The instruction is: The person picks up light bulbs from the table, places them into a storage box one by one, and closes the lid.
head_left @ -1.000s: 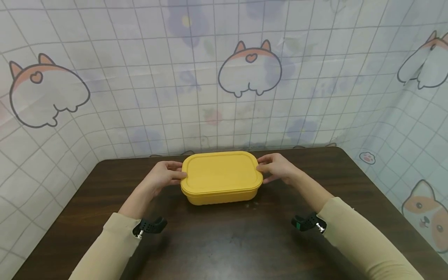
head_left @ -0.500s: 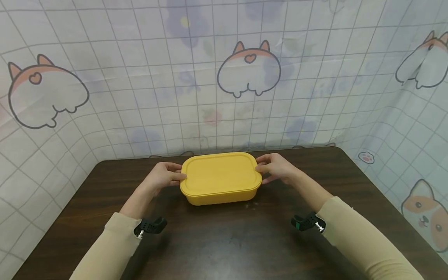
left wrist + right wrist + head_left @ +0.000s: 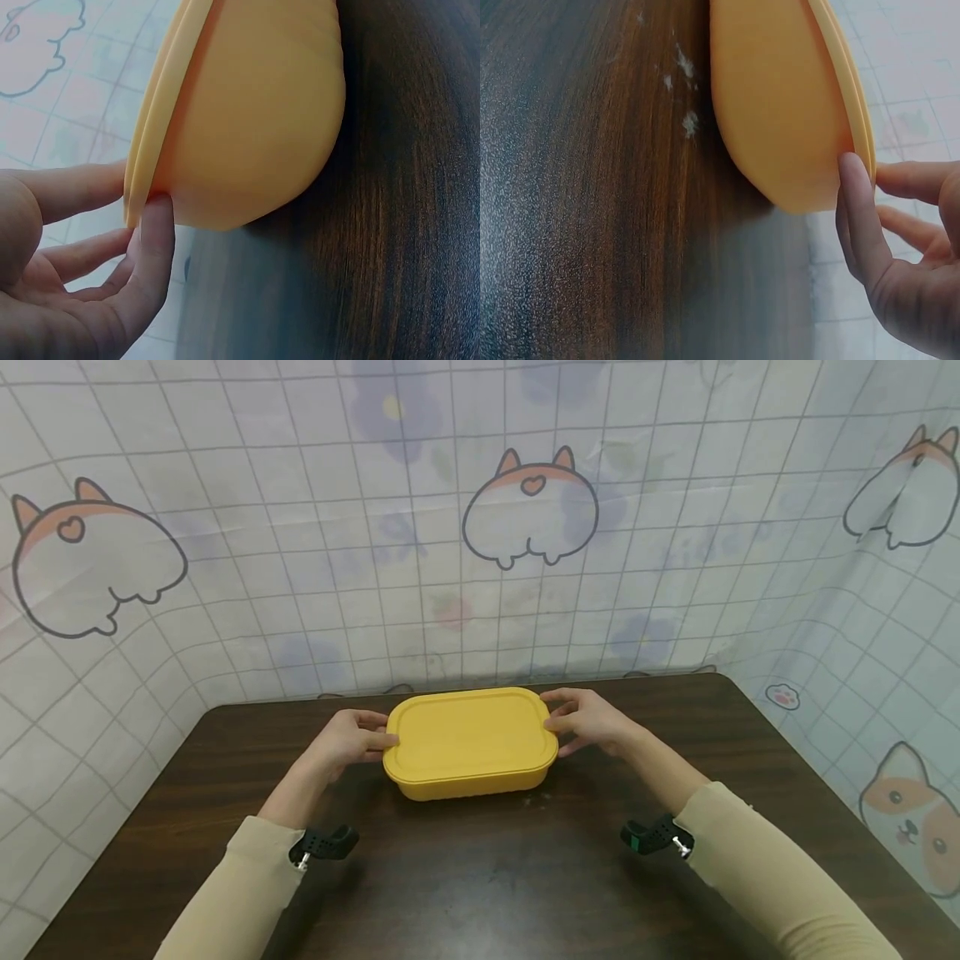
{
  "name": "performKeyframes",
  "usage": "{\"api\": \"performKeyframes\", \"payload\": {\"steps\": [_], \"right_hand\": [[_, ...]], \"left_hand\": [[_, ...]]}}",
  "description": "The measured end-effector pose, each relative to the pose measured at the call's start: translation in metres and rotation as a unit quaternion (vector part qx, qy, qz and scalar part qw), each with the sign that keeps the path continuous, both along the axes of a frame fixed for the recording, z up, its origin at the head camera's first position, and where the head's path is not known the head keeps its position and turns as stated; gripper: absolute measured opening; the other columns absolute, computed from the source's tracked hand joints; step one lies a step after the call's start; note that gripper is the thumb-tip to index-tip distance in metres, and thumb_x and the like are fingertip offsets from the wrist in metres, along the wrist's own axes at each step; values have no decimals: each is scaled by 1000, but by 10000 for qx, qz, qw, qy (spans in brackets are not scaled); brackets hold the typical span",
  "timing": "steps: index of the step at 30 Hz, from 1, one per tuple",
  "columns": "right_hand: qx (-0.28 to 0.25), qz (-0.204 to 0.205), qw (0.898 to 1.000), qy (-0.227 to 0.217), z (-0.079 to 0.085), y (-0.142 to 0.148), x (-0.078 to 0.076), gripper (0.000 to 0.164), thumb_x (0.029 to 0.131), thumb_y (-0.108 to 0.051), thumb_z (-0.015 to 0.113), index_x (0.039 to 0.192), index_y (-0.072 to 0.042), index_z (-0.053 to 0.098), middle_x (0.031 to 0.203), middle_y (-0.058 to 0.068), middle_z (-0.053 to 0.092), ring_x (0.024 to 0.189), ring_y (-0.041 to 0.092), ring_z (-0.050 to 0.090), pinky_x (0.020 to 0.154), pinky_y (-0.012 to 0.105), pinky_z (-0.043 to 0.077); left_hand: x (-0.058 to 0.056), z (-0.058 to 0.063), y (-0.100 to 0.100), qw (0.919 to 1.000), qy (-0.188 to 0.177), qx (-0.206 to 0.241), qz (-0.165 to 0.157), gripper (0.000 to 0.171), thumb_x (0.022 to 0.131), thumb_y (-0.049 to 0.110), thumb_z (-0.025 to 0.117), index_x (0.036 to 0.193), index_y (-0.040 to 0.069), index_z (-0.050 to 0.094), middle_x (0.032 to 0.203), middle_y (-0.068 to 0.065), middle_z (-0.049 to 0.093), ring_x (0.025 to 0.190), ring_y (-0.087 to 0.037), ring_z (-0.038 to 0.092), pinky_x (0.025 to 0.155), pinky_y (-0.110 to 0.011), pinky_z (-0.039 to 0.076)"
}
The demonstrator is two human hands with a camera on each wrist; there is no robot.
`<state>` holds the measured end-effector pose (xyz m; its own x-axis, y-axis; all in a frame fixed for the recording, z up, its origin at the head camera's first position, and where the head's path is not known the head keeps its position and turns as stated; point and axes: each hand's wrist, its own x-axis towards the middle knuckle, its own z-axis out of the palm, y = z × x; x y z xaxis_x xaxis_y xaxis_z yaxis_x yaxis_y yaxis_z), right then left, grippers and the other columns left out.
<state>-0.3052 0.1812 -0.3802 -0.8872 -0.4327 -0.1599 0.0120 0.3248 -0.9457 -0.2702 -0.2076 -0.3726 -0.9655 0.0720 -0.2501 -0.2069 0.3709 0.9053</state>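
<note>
A yellow lidded food container (image 3: 471,735) sits on the dark wooden table, near its far edge. My left hand (image 3: 348,740) grips the lid's rim at the left end, thumb on top and a finger under the rim in the left wrist view. At the opposite end my right hand (image 3: 588,720) pinches the rim in the same way, its thumb over the lid (image 3: 472,732). In the right wrist view a fingertip (image 3: 853,169) presses up below the rim. The lid lies flat on the container all round, and the inside is hidden.
The brown table (image 3: 480,877) has small pale marks, seen close up in the right wrist view. Behind and beside it hangs a white gridded sheet (image 3: 322,568) with dog drawings. A black strap (image 3: 324,843) shows on each wrist.
Both hands keep their hold on the rim. The container and hands shift very slightly left in the head view, along with the whole background.
</note>
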Motion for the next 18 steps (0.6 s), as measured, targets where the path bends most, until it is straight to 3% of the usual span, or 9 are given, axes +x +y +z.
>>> {"api": "performKeyframes", "payload": {"steps": [10, 18], "right_hand": [[214, 117, 9989, 412, 1, 1, 2, 56, 100, -5, 65, 151, 5, 44, 119, 25, 61, 88, 28, 70, 77, 54, 61], [100, 130, 9991, 397, -7, 7, 4, 59, 100, -7, 65, 153, 5, 42, 122, 27, 61, 90, 29, 70, 76, 52, 62]], "left_hand": [[1, -5, 1, 9999, 38, 125, -67, 58, 96, 6, 73, 145, -11, 47, 131, -25, 57, 99, -23, 68, 87, -38, 60], [5, -7, 2, 9998, -51, 182, -66, 56, 97, 9, 73, 144, -7, 49, 131, -23, 58, 95, -21, 70, 88, -39, 60]]}}
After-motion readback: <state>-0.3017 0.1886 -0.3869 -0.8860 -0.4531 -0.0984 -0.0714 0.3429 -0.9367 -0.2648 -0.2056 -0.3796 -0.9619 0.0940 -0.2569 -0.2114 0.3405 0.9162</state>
